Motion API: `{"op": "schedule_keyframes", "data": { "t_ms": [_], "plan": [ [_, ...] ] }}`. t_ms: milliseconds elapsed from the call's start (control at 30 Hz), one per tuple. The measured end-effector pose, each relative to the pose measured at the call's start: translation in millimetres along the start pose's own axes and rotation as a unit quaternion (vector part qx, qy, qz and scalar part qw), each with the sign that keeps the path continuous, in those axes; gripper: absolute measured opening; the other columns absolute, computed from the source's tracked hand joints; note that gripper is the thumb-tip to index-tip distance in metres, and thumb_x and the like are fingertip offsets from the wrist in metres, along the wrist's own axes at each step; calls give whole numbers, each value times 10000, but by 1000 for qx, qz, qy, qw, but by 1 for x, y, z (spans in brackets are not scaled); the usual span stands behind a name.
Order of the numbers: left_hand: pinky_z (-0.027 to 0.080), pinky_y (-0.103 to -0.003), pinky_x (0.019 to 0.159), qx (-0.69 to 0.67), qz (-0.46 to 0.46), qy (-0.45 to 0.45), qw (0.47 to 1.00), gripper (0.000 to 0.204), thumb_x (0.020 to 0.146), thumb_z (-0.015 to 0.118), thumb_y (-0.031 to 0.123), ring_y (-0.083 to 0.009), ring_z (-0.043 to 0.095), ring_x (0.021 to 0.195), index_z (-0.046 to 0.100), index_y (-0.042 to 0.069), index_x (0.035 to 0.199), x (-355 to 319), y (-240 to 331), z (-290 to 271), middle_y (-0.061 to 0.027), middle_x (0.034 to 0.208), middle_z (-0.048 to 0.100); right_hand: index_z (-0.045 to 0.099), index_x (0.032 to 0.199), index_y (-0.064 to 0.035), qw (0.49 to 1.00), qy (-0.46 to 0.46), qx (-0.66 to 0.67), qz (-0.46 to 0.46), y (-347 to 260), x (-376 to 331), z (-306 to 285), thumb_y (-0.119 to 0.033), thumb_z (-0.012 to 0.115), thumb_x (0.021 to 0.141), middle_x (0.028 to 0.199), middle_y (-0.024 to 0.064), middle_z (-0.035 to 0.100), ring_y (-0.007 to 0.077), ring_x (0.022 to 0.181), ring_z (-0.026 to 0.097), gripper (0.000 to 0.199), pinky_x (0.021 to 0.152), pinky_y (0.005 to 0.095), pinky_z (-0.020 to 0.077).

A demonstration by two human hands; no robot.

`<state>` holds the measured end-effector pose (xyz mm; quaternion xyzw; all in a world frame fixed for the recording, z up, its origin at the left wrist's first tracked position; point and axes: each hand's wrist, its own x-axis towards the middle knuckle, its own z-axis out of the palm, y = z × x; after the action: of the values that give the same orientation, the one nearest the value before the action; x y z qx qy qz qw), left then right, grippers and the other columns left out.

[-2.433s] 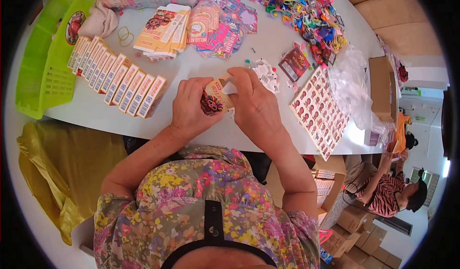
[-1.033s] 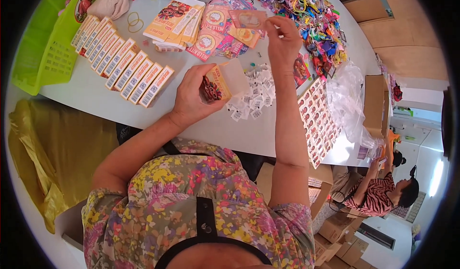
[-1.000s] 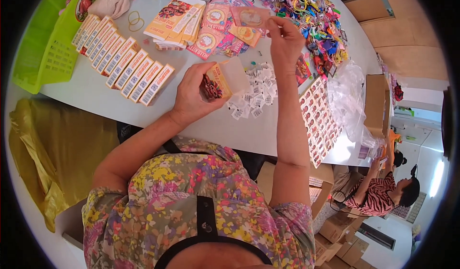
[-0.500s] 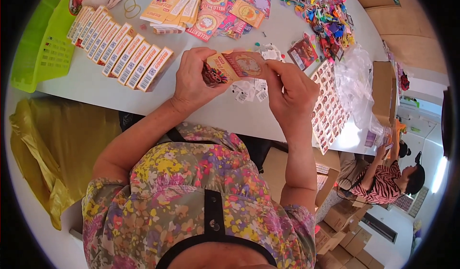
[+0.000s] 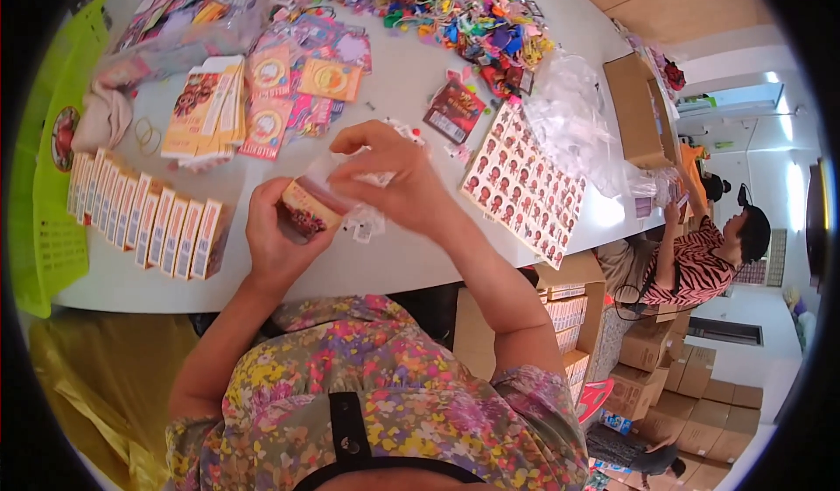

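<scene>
My left hand [image 5: 273, 237] is wrapped round a small cream-and-red cardboard box [image 5: 308, 213], tilted above the table near its front edge. Against the upper end of that box is a pinkish card packet [image 5: 325, 183], partly inside it as far as I can see. My right hand [image 5: 389, 174] has curled fingers on the packet, slightly blurred; its fingertips are partly hidden. Just beyond the hands lie small white tags [image 5: 363, 224]. To the left stands a row of several similar boxes [image 5: 162, 224] on edge.
Flattened boxes [image 5: 203, 110] and pink cards [image 5: 267, 97] lie behind. Colourful trinkets [image 5: 455, 10] heap at the back. Sticker sheets [image 5: 525, 185], a dark red packet [image 5: 455, 110] and clear plastic bags [image 5: 573, 115] are rightward. A green basket [image 5: 52, 176] stands left; a co-worker [image 5: 709, 255] sits right.
The view has shifted, showing more of the table's back. My right hand has brought the pinkish packet onto the box's end; before, it held the packet out to the right.
</scene>
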<state>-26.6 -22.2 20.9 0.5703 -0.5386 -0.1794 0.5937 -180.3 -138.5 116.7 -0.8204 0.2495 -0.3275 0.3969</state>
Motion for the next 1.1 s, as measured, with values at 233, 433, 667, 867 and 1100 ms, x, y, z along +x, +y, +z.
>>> {"op": "schedule_keyframes", "data": {
  "t_ms": [233, 433, 667, 867, 1100],
  "plan": [
    [485, -315, 839, 50, -11, -67, 996, 762, 638, 833, 8, -162, 577, 932, 377, 23, 1248, 6, 7, -4, -71, 1058, 518, 705, 869, -56, 801, 178, -558, 124, 161, 35, -153, -184, 662, 807, 878, 129, 686, 301, 853, 673, 149, 725, 431, 529],
    [475, -321, 859, 38, -12, -79, 996, 786, 630, 831, 2, -176, 557, 974, 374, 10, 1270, 7, 6, -8, -99, 1120, 478, 685, 834, -28, 751, 78, -614, 230, 160, 47, -181, -236, 668, 783, 810, 147, 681, 359, 800, 655, 215, 727, 466, 522],
    [459, -329, 885, 56, -9, -83, 995, 774, 627, 842, 20, -200, 529, 1024, 393, 7, 1257, 11, 10, -10, -104, 1142, 468, 703, 836, -6, 926, 299, -158, 166, 141, 52, -168, -126, 703, 820, 695, 66, 680, 180, 597, 600, 121, 560, 319, 452],
    [455, -339, 896, 64, -1, -78, 995, 758, 622, 850, 39, -210, 532, 1026, 408, 11, 1238, 10, 7, -8, -110, 1128, 480, 694, 818, 22, 934, 260, 143, 200, 149, 61, -125, -117, 740, 829, 695, -8, 646, 46, 567, 508, 147, 512, 227, 402],
    [452, -339, 902, 23, -24, -75, 997, 742, 626, 849, 65, -205, 533, 1022, 418, 16, 1227, 7, 3, -5, -107, 1118, 483, 694, 848, 7, 941, 159, 90, 286, 175, 59, -135, -121, 682, 873, 744, -7, 666, 43, 604, 556, 131, 544, 208, 427]
  ]
}}
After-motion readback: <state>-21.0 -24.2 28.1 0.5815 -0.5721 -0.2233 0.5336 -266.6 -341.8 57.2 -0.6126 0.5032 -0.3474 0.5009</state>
